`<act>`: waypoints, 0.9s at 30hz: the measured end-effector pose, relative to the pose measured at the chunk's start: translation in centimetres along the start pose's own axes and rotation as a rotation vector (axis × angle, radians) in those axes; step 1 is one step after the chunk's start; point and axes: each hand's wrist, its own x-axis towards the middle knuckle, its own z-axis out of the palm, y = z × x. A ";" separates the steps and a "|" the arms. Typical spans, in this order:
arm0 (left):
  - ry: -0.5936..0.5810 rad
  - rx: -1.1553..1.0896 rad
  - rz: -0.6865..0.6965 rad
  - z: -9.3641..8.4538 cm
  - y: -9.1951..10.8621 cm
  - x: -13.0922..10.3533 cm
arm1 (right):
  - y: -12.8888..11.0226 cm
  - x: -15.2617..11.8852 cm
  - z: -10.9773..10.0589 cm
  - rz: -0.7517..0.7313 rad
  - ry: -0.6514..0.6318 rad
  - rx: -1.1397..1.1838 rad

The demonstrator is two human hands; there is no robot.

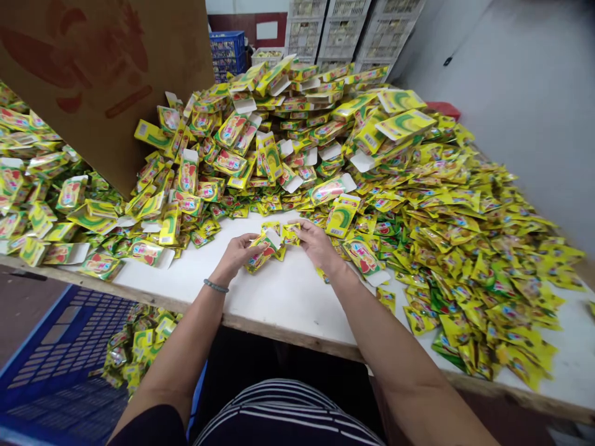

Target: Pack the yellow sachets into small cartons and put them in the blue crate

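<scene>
In the head view, my left hand point(237, 255) grips a small yellow-green printed box point(261, 253) over the white tabletop point(274, 297). The box is tilted, its white flap raised toward the right. My right hand point(317, 244) pinches a small yellow sachet point(290, 234) just right of the box's flap. More sachets lie partly hidden behind the box and under my right wrist. A box with an open flap point(365, 257) rests right of my right hand, and another yellow box point(343, 215) leans behind it.
A big heap of printed boxes point(232, 133) covers the table's back and left. Loose sachets point(469, 248) spread over the right side. A large brown carton point(106, 68) stands at back left. Below the left edge sits a blue crate point(69, 365) with packets. White crates point(304, 37) are stacked behind.
</scene>
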 end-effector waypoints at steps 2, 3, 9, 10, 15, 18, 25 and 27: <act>-0.043 -0.001 -0.011 0.2 0.1 -0.1 | 0.1 0.0 0.2 0.001 -0.055 0.069; -0.069 -0.003 -0.013 0.3 0.2 -0.2 | 0.2 0.0 0.3 -0.002 -0.053 0.048; -0.124 0.009 -0.041 0.8 0.5 -0.3 | 0.7 0.2 0.1 -0.126 0.100 -0.383; -0.107 0.011 -0.047 0.9 0.4 -0.2 | 0.6 0.2 0.0 -0.126 0.118 -0.375; -0.047 -0.028 -0.035 1.1 0.3 0.2 | 0.0 0.2 0.7 -0.010 0.210 0.039; -0.052 -0.106 -0.020 1.1 0.4 0.3 | 0.4 0.1 1.4 0.025 0.225 0.124; -0.048 -0.177 -0.002 1.1 0.3 0.0 | 1.0 -0.4 1.6 0.042 0.114 0.058; -0.073 -0.179 -0.001 1.3 0.3 -0.1 | 1.0 -0.7 2.1 0.048 0.124 0.041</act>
